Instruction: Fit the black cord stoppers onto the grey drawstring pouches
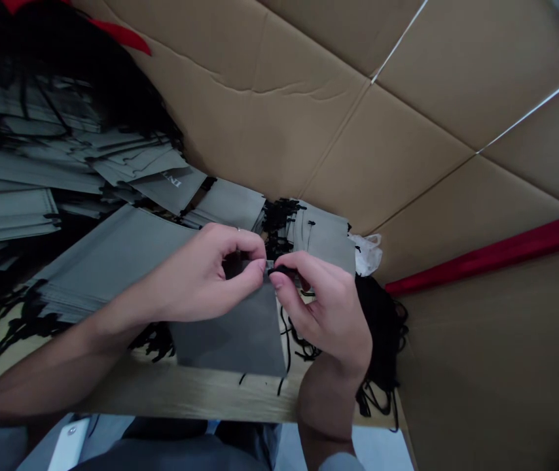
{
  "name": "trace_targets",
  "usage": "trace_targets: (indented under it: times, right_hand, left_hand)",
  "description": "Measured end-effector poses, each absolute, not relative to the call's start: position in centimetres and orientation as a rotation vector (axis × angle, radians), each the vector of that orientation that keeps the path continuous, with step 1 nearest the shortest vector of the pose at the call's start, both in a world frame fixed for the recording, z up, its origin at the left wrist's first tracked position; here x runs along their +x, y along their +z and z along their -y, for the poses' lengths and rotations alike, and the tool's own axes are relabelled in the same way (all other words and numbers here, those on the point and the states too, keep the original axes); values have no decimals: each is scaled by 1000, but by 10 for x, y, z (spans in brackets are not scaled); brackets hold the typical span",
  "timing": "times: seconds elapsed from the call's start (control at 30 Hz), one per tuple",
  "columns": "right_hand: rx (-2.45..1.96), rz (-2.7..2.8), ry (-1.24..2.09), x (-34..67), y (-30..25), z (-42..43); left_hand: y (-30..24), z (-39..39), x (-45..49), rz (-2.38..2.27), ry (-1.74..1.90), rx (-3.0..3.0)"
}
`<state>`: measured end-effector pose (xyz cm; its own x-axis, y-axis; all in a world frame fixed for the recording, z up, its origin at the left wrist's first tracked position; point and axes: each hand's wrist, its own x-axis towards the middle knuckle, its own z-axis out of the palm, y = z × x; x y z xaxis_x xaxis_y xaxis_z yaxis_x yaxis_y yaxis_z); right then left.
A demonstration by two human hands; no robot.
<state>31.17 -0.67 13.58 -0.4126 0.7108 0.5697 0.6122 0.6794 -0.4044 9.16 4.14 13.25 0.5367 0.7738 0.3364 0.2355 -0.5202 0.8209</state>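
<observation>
A grey fabric drawstring pouch [230, 343] hangs below my hands, flat, just above the wooden table. My left hand [220, 271] pinches its top right corner between thumb and forefinger. Close beside it, my right hand [323, 301] is closed in a pinch on a black cord [283, 269] at that same corner. The fingertips of both hands nearly meet, and the exact spot where cord and fabric join is partly covered. Loose black cord ends dangle along the pouch's right edge.
Stacked grey pouches [107, 255] lie to the left, with a bigger heap behind them. Other stacks [326, 235] stand against the cardboard wall [270, 118]. A bundle of black cords [380, 333] and a clear plastic bag [368, 254] are at right. The wooden table [201, 396] ends near my body.
</observation>
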Motion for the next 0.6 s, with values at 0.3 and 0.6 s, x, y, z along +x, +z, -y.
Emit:
trace_targets:
  times: [0.3,0.6]
  right_hand:
    - [-893,2147,7,278,131,13]
    - [-897,2002,-192,253,122,23]
  left_hand:
    - [119,-44,108,-1024,1176,1753]
    - [112,-36,118,-958,1230,1786]
